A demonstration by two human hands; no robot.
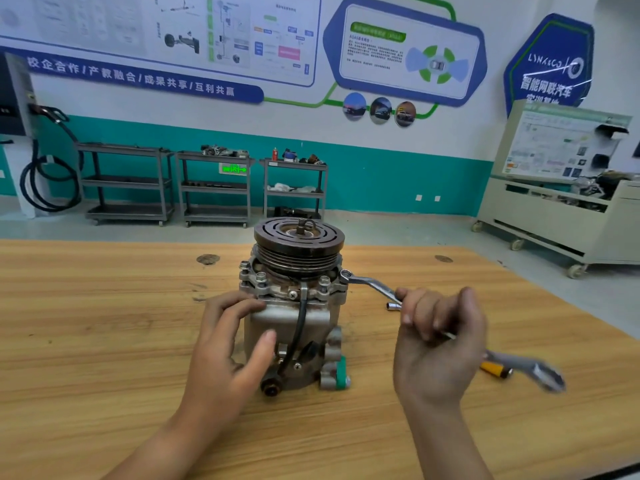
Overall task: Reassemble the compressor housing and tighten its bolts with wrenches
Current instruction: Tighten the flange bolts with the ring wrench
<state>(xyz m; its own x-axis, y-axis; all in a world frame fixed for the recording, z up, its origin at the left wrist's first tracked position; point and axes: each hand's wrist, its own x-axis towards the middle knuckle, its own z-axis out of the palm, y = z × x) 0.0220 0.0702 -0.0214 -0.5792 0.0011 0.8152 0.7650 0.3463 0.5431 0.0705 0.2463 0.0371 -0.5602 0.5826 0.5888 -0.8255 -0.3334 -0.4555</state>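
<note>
Our left hand (232, 336) rests open on the upright compressor (294, 306), pulley up; our right hand (437, 336) grips the wrench (372, 284), ring on a bolt (345, 274). Wall sign reads "LYNK&CO".

We see the compressor (294, 306) mid-table (86, 323); socket (393, 306) (lying loose) at three o'clock, carts (214, 188) at twelve.

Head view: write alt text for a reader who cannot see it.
A right hand turns a wrench on a bolt atop a compressor standing on a wooden table. The left hand steadies the compressor's body.
</note>
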